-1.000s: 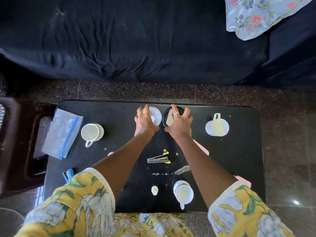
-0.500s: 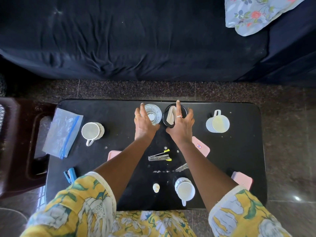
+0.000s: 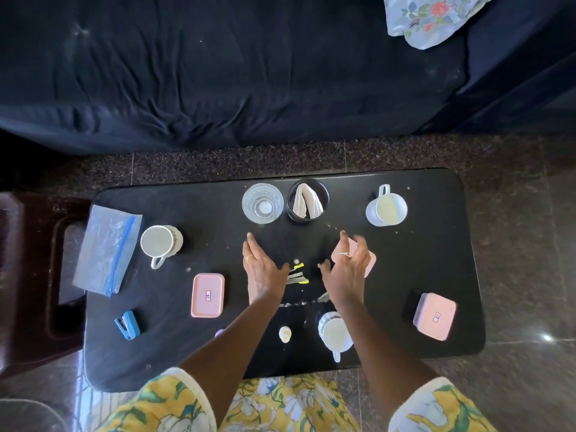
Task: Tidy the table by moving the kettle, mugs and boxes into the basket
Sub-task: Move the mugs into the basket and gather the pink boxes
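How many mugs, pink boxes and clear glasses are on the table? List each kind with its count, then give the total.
Mugs: 3
Pink boxes: 3
Clear glasses: 1
Total: 7

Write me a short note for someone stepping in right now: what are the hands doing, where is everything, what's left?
Left hand and right hand: both open and empty, over the middle of the table.
Three mugs stand on the table: left, near edge, far right.
Three pink boxes: left, right, one partly under the right hand.
No basket or kettle is in view.
Done: nothing packed. Left: every mug and box.
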